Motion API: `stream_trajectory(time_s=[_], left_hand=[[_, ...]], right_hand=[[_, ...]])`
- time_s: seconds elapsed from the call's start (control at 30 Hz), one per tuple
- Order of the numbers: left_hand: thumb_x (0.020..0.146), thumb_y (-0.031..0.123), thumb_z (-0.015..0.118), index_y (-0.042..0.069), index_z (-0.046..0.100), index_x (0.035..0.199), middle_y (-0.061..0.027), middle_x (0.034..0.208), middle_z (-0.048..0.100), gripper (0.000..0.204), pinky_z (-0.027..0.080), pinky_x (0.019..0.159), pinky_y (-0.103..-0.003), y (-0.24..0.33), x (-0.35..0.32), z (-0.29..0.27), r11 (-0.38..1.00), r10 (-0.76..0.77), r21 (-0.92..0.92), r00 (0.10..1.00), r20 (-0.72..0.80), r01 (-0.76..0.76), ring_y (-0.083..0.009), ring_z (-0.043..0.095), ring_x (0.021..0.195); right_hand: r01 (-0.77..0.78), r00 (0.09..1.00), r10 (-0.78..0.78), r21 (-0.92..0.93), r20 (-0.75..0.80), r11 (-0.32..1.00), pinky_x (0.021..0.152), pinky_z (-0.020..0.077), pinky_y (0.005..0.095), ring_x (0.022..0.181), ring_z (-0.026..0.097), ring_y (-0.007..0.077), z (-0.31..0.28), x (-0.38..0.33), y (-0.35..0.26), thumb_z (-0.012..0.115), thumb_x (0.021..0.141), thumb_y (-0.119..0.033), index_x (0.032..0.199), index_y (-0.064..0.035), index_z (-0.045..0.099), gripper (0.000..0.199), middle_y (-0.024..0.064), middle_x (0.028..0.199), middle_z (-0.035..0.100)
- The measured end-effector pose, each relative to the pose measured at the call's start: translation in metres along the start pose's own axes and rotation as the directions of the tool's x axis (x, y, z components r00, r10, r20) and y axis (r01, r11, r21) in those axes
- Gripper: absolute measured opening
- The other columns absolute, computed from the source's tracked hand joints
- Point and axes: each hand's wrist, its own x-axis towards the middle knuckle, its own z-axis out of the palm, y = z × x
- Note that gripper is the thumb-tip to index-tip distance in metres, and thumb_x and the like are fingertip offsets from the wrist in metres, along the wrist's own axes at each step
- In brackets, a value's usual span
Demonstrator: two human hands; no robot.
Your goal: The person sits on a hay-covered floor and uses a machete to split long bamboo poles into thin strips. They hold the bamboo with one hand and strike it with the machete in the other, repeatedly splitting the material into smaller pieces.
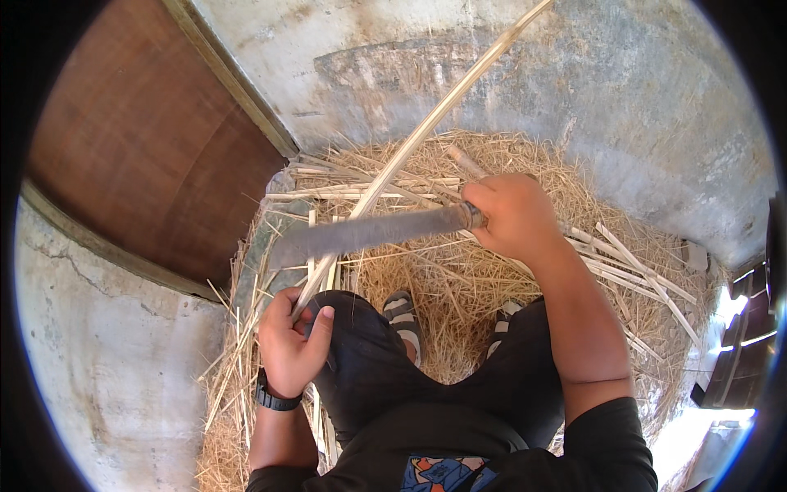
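Closing firmly around the knife (369, 238), the right hand (515, 215) hides most of its handle from me. The blade points left, its flat dull grey and its broad tip above the left hand (295, 338). That other hand has its fingers curled around the lower end of a pale strip (434, 119), the thumb standing up beside it, near the left knee of the dark trousers (361, 344). From my end, I see the strip slant up and right past the blade to the top edge of the view. The blade crosses in front of its lower part; I cannot tell whether the two touch.

A short tan stick (466, 161) shows just beyond the right hand, and I can't make out whether it is held. Below, I have straw (443, 287) spread around the sandals (402, 316), with cut slats (648, 275) lying on it to the right and more near the brown door (156, 148). A stained grey wall (623, 98) stands behind. I also see a black watch (279, 399) on the left wrist.
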Motion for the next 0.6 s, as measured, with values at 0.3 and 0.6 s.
stream_trajectory(time_s=[0.3, 0.6], left_hand=[[0.099, 0.013, 0.071, 0.000, 0.057, 0.101, -0.0004, 0.074, 0.061, 0.019, 0.044, 0.051, -0.021, 0.020, 0.007, -0.014, 0.870, -0.139, -0.443, 0.970, 0.201, 0.217, -0.0046, 0.057, 0.056], [0.105, 0.021, 0.064, 0.001, 0.061, 0.098, 0.0018, 0.073, 0.059, 0.022, 0.043, 0.050, -0.021, 0.014, 0.007, -0.023, 0.886, -0.085, -0.428, 0.970, 0.228, 0.178, -0.0041, 0.053, 0.053]], right_hand=[[-0.121, 0.850, 0.097, -0.012, -0.517, 0.993, 0.065, 0.0506, 0.0422, 0.073, 0.065, 0.0334, -0.002, -0.017, 0.081, 0.075, 0.074, -0.007, 0.088, -0.0097, 0.067, 0.016, 0.0108, 0.078, 0.066], [0.052, 0.833, -0.142, -0.181, -0.535, 0.982, 0.065, 0.0458, 0.0371, 0.068, 0.062, 0.0240, 0.017, 0.001, 0.049, 0.084, 0.075, -0.017, 0.078, -0.0140, 0.067, 0.017, 0.0025, 0.070, 0.062]])
